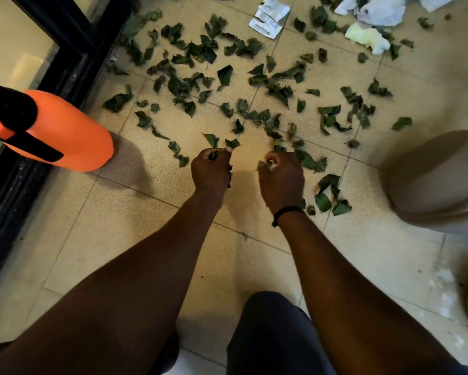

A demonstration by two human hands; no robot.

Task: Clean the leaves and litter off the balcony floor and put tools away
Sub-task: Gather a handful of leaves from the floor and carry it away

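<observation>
My left hand (210,171) and my right hand (281,177) reach down over the tiled balcony floor (135,239), both clenched around gathered leaf pieces — dark green scraps show between the curled fingers of each. The left hand pinches a small leaf at its thumb tip; the right hand, with a black wristband (285,213) at the wrist, holds a crumpled leaf against its thumb. The orange spray bottle (62,131), with black head and strap, stands to the left of my hands beside the black door frame (73,50). Taking that bottle as reference: the scattered leaves (227,77) lie to its right and beyond it, spread across several tiles from the door frame outward, with a smaller cluster just right of my right hand. Farther from the bottle, at the far edge of the leaf spread, lies paper litter — a torn white printed wrapper (269,18), crumpled white paper (381,9), and a pale yellow wad (365,36). Well to the right of the bottle, past the leaves, stands a beige rounded container (438,180).
</observation>
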